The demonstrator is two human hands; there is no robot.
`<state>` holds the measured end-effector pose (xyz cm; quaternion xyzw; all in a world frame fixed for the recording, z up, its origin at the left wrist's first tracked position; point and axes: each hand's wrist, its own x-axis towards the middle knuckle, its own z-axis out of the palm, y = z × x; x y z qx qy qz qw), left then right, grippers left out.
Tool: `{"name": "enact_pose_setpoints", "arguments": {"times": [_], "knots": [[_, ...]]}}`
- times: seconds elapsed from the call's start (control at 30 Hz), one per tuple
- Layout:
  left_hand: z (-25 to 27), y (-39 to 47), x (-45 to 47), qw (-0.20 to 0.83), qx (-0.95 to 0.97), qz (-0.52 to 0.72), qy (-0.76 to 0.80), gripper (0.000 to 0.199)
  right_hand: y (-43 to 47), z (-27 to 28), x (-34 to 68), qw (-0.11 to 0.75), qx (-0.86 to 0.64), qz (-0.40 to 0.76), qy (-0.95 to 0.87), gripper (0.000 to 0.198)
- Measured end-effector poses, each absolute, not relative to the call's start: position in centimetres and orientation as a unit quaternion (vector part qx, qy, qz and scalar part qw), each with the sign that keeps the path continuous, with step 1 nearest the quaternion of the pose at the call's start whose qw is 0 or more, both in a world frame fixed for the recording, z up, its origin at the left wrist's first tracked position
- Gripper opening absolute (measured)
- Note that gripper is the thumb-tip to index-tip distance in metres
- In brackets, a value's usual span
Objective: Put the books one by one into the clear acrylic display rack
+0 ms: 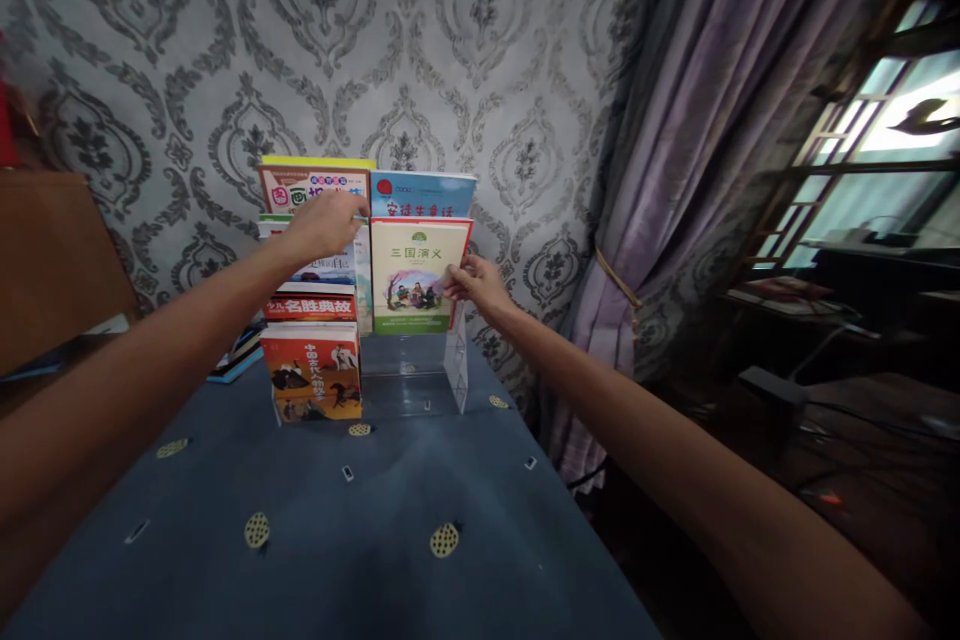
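The green-covered book stands in the clear rack's right column, its right edge pinched by the right hand. The left hand curls on the neighbouring books. A skewed push could tip the rack on the table.

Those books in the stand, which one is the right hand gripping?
The green-bordered book in the right column's middle tier; the right hand pinches its right edge. The others go ungripped.

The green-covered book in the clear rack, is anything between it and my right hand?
Nothing visible. The right hand already touches the right edge of the green-covered book, which stands upright in the clear rack. The left hand rests on the books beside it.
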<state>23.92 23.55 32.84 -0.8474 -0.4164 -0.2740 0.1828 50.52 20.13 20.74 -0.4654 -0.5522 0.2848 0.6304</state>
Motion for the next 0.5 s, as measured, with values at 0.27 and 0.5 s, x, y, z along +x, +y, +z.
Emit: {"name": "enact_pose_setpoints", "arguments": {"times": [0.27,0.5], "knots": [[33.02,23.3,24.33,0.192,-0.852,-0.255,-0.414,0.044,20.08,20.65,50.76,0.628,-0.462,0.282,-0.559,0.024],[33.39,22.86,24.67,0.18,-0.862,-0.23,-0.414,0.041,20.22,20.57,50.59,0.623,-0.466,0.279,-0.563,0.026]]}}
